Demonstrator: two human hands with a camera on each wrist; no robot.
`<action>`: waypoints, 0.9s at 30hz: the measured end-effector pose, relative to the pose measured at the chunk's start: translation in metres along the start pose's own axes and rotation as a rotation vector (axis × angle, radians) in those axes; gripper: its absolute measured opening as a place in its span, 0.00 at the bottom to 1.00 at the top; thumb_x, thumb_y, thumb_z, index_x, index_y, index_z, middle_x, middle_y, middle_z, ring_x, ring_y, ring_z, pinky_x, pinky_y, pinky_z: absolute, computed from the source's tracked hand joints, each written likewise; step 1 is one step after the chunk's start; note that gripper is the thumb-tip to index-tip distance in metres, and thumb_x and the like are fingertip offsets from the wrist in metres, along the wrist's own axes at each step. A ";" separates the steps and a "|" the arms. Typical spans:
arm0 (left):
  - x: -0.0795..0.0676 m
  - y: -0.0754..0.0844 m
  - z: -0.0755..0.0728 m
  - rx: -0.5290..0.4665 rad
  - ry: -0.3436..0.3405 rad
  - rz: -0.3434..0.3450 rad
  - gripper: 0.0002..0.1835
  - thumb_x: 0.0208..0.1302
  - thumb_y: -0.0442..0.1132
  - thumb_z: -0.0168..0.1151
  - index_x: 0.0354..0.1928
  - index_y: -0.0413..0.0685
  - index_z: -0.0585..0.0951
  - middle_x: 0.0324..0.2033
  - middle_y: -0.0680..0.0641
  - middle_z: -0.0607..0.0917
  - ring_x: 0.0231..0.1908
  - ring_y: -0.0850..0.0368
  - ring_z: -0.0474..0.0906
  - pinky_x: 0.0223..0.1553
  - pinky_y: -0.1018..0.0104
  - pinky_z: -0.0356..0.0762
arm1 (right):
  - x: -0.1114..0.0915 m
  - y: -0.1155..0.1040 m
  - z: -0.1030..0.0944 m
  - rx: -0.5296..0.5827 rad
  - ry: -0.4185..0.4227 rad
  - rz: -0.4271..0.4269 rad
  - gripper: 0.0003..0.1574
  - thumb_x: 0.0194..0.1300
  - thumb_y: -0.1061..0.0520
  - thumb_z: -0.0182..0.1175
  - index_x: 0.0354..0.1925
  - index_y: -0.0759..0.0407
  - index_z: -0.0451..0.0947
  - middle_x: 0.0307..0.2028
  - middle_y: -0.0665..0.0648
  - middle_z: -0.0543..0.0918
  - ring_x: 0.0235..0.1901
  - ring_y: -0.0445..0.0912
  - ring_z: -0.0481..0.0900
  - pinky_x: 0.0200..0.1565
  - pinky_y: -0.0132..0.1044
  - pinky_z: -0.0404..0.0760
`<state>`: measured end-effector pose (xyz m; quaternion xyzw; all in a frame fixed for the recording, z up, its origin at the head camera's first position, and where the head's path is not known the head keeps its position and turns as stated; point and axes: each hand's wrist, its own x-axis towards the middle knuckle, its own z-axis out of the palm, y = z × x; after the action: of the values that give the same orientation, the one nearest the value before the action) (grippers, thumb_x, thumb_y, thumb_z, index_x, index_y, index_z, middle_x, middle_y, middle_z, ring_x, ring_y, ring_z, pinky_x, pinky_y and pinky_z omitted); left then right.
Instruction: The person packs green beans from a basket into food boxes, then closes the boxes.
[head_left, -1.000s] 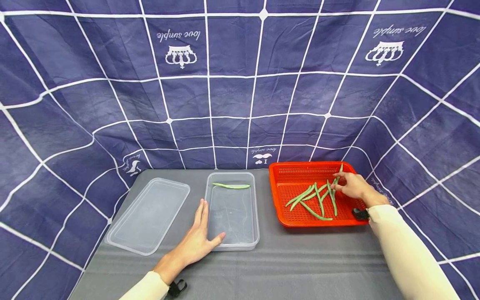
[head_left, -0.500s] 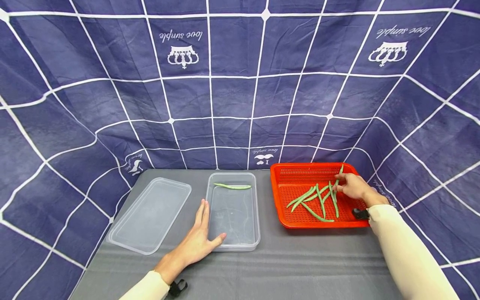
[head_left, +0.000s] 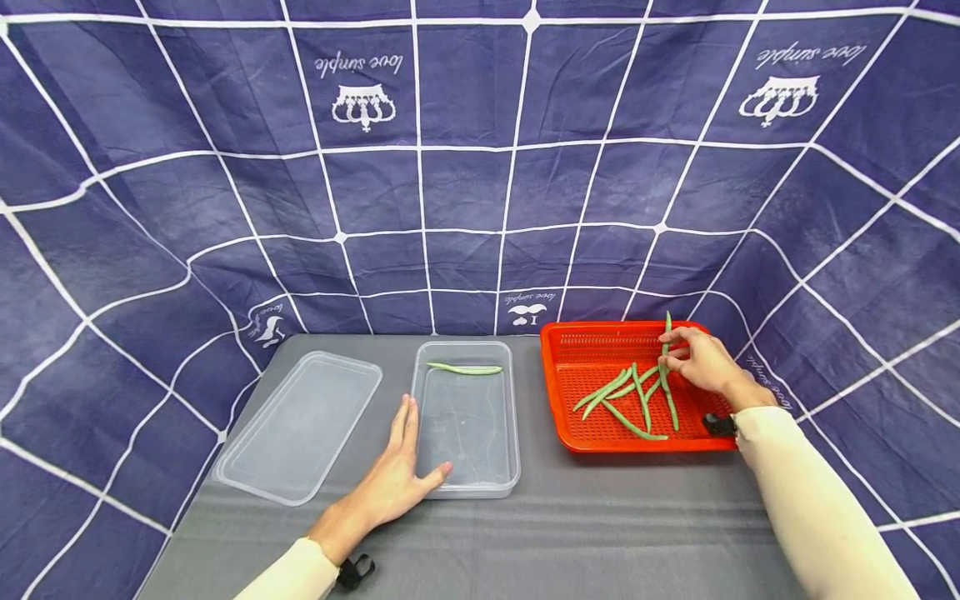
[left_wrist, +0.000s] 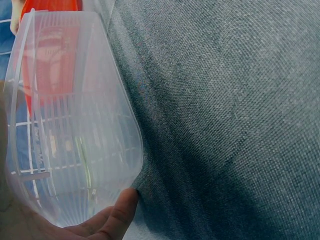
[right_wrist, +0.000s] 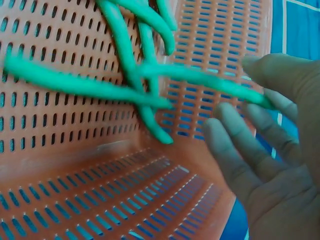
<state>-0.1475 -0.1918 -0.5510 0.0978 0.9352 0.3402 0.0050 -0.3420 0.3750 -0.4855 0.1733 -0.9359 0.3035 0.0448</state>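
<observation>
Over the red basket's right part my right hand [head_left: 705, 362] pinches a green bean [head_left: 667, 323] between thumb and fingers. In the right wrist view that green bean [right_wrist: 220, 84] runs from between the thumb and fingers toward the other beans. Several more green beans [head_left: 633, 423] lie crossed in the red basket [head_left: 555, 408]. My left hand [head_left: 393, 483], fingers straight and thumb spread, rests against the near left corner of a clear plastic container [head_left: 515, 442]. Inside the container, near its far end, lies one green bean [head_left: 465, 369]. The left wrist view shows the container's side [left_wrist: 100, 100] and my fingertips [left_wrist: 127, 197] touching it.
A clear plastic lid [head_left: 300, 429] lies flat to the left of the container. Grey cloth [head_left: 585, 533] covers the table. A dark blue checked curtain [head_left: 465, 192] stands behind and on both sides.
My right hand has drawn the pinched bean slightly up and to the left, and it now stands more upright. The left hand has stayed at the container.
</observation>
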 end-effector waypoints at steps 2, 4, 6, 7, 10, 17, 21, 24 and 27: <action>0.000 0.001 0.000 0.001 -0.004 -0.002 0.70 0.77 0.61 0.76 0.94 0.31 0.39 0.95 0.30 0.39 0.92 0.25 0.55 0.85 0.34 0.71 | 0.000 -0.004 0.001 0.025 0.032 -0.026 0.22 0.71 0.72 0.76 0.60 0.76 0.84 0.55 0.77 0.91 0.42 0.39 0.96 0.39 0.17 0.83; -0.001 0.001 0.000 -0.002 -0.004 -0.002 0.70 0.76 0.60 0.77 0.94 0.31 0.39 0.95 0.29 0.38 0.92 0.25 0.54 0.85 0.34 0.70 | 0.000 -0.009 0.003 0.038 0.055 -0.043 0.21 0.69 0.74 0.77 0.58 0.74 0.84 0.53 0.76 0.92 0.40 0.26 0.90 0.39 0.16 0.83; -0.001 0.001 0.000 -0.002 -0.004 -0.001 0.70 0.76 0.60 0.77 0.94 0.31 0.39 0.95 0.30 0.38 0.92 0.25 0.53 0.86 0.34 0.69 | 0.001 -0.015 0.004 0.039 0.070 -0.058 0.21 0.68 0.74 0.76 0.57 0.73 0.84 0.52 0.76 0.92 0.39 0.21 0.87 0.40 0.15 0.82; -0.001 0.002 -0.001 -0.003 -0.003 0.000 0.70 0.76 0.60 0.77 0.94 0.31 0.39 0.95 0.30 0.38 0.92 0.25 0.53 0.86 0.34 0.69 | 0.001 -0.017 0.004 0.031 0.077 -0.062 0.21 0.68 0.74 0.76 0.57 0.72 0.84 0.51 0.75 0.93 0.38 0.20 0.86 0.40 0.15 0.81; 0.000 0.002 -0.001 0.000 -0.004 0.004 0.70 0.76 0.60 0.77 0.94 0.31 0.39 0.95 0.30 0.38 0.92 0.25 0.54 0.85 0.34 0.69 | 0.002 -0.027 0.004 0.019 0.089 -0.079 0.21 0.66 0.75 0.76 0.56 0.69 0.85 0.52 0.72 0.93 0.36 0.22 0.87 0.39 0.16 0.81; -0.001 0.001 0.000 0.010 -0.011 0.009 0.70 0.77 0.61 0.76 0.94 0.30 0.39 0.95 0.30 0.38 0.91 0.25 0.56 0.85 0.34 0.70 | 0.005 -0.056 0.008 -0.017 0.101 -0.190 0.22 0.64 0.77 0.75 0.55 0.65 0.87 0.53 0.67 0.92 0.39 0.52 0.98 0.37 0.25 0.87; 0.000 0.001 0.000 0.011 -0.006 0.010 0.70 0.76 0.60 0.76 0.94 0.30 0.40 0.95 0.28 0.39 0.91 0.24 0.55 0.85 0.34 0.70 | 0.005 -0.073 0.013 -0.007 0.062 -0.254 0.22 0.65 0.78 0.74 0.54 0.64 0.87 0.52 0.66 0.92 0.40 0.57 0.97 0.37 0.28 0.88; 0.000 0.000 0.000 0.010 -0.007 0.010 0.70 0.76 0.61 0.76 0.94 0.30 0.40 0.95 0.28 0.39 0.91 0.24 0.55 0.85 0.34 0.71 | 0.005 -0.085 0.017 -0.016 0.048 -0.311 0.24 0.64 0.80 0.74 0.54 0.62 0.87 0.52 0.64 0.93 0.39 0.54 0.96 0.40 0.35 0.92; 0.000 -0.001 0.000 0.015 -0.014 0.008 0.70 0.76 0.62 0.76 0.94 0.30 0.39 0.95 0.28 0.39 0.91 0.24 0.56 0.85 0.34 0.71 | 0.006 -0.096 0.021 -0.015 0.027 -0.361 0.26 0.63 0.81 0.73 0.55 0.62 0.87 0.53 0.62 0.94 0.38 0.51 0.96 0.43 0.43 0.95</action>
<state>-0.1478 -0.1924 -0.5510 0.1037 0.9373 0.3325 0.0093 -0.3131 0.2885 -0.4490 0.3343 -0.8911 0.2857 0.1125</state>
